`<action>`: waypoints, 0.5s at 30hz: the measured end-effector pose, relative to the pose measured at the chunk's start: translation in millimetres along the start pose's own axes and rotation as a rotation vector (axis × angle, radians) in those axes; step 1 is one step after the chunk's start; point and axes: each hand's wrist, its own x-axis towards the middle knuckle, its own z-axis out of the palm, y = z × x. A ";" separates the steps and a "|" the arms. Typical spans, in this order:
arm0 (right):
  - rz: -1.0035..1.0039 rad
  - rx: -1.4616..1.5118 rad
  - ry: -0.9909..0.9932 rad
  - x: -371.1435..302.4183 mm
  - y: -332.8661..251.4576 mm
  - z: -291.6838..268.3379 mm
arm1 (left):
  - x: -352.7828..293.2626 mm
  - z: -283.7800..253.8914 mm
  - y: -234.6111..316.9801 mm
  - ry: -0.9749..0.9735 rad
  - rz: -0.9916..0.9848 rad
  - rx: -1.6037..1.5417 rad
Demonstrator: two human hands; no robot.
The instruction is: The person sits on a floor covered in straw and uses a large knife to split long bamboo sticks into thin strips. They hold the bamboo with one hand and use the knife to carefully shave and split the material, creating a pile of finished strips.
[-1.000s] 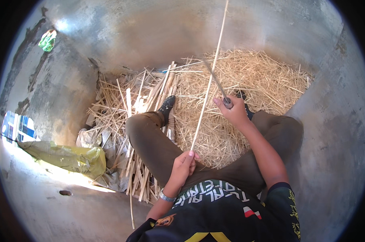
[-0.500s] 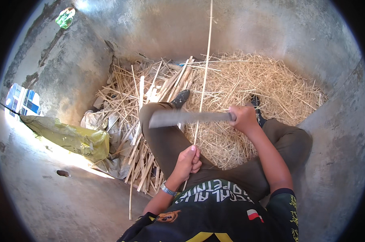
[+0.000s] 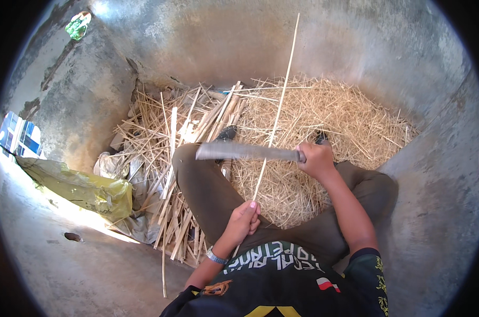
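A long, thin bamboo strip [image 3: 282, 98] slants up and away from my left hand [image 3: 242, 220], which is closed around its lower part with the thumb along it. The strip's near end runs down toward my shirt. In my right hand [image 3: 316, 159], closed in a fist, is a machete [image 3: 234, 151]. Its broad blade points left and is smeared by motion. The blade crosses over the strip a little beyond my left hand; I cannot tell whether they touch.
Pale shavings [image 3: 324, 116] cover the floor between and beyond my legs. Split bamboo pieces [image 3: 176, 222] lie heaped to the left, beside a yellow plastic sack [image 3: 99, 195]. A concrete wall [image 3: 213, 42] stands behind, and my bent knees flank the work.
The strip's far end has come into view, and the strip leans more to the right. The whole scene has shifted slightly left and down. Both hands keep their hold.
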 end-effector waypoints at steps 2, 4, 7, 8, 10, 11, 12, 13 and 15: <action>-0.118 0.049 -0.001 -0.1 8.3 0.2 | -0.4 -1.3 -2.9 0.004 -0.020 -0.017; -0.231 0.097 0.021 4.4 23.4 -6.2 | -0.5 -3.1 -3.3 -0.006 -0.019 -0.034; 0.257 -0.020 -0.434 15.1 77.4 -14.3 | 0.1 -4.2 1.9 -0.022 -0.033 -0.061; 0.448 -0.072 -0.319 18.2 93.2 -13.2 | -1.4 -3.1 3.9 -0.018 -0.054 -0.073; 0.746 -0.105 -0.141 13.4 134.6 -9.2 | 1.0 -0.9 7.0 -0.029 -0.094 -0.095; 0.856 -0.076 -0.083 4.2 160.2 -4.2 | 0.6 1.6 7.9 -0.071 -0.107 -0.100; 0.969 -0.032 -0.026 3.0 168.4 -0.6 | -2.3 2.7 10.6 -0.103 -0.123 -0.096; 1.076 0.069 0.058 3.0 176.6 4.7 | -1.7 3.4 13.2 -0.138 -0.140 -0.091; 1.303 0.286 0.205 1.7 168.7 16.9 | 6.6 -0.1 7.7 -0.124 -0.121 -0.135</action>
